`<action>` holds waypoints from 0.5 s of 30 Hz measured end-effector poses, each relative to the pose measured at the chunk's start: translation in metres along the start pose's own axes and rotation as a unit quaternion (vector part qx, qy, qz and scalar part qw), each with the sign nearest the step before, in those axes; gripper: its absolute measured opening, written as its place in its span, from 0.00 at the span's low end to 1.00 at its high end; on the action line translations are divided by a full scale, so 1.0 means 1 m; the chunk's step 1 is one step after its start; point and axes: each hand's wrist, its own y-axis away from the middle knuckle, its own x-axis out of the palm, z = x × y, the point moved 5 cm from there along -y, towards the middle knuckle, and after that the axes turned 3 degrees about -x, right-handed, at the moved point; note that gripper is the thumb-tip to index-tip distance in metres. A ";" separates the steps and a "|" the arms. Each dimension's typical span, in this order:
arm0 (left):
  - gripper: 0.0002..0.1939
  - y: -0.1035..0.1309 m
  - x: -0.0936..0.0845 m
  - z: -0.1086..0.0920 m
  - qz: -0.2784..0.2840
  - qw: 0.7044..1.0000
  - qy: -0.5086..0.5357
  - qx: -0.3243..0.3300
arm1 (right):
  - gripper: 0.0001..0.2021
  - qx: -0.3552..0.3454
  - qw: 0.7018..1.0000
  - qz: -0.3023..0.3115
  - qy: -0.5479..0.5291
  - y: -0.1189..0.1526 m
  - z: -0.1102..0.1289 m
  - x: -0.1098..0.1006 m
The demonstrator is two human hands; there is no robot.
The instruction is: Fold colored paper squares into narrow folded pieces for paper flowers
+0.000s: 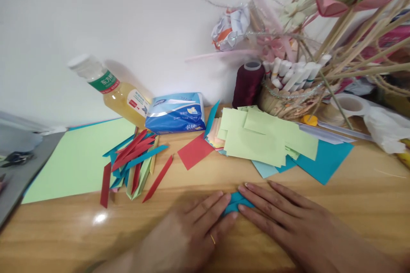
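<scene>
A small piece of folded blue paper lies on the wooden table between my two hands, with a crease running along it. My left hand holds down its left end, the fingers close together and the thumb along the near edge. A thin ring shows on this hand. Flat over the right end rests my right hand, its fingers stretched out and apart, the fingertips touching the paper. Both hands hide part of the paper. Beyond them lie light green paper rectangles and a red paper square.
Left of my hands is a heap of folded red, blue and green paper strips beside a large green sheet. Along the wall stand a juice bottle, a tissue pack, a dark thread spool and a marker basket.
</scene>
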 end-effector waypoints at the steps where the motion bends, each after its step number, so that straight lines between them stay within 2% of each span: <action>1: 0.20 0.000 0.000 0.000 0.001 1.000 0.001 0.000 | 0.43 -0.001 1.000 -0.002 0.004 0.000 0.000 0.000; 6: 0.19 0.001 0.004 0.000 0.022 1.000 0.013 -0.004 | 0.42 -0.014 1.000 -0.025 -0.005 0.001 -0.002 0.002; 11: 0.19 0.003 0.002 0.002 -0.006 1.000 0.016 -0.003 | 0.40 -0.004 1.000 -0.026 0.010 0.005 -0.004 0.004; 15: 0.19 0.003 0.002 0.004 -0.007 1.000 0.028 0.003 | 0.43 0.023 0.996 -0.054 0.063 0.014 -0.005 0.002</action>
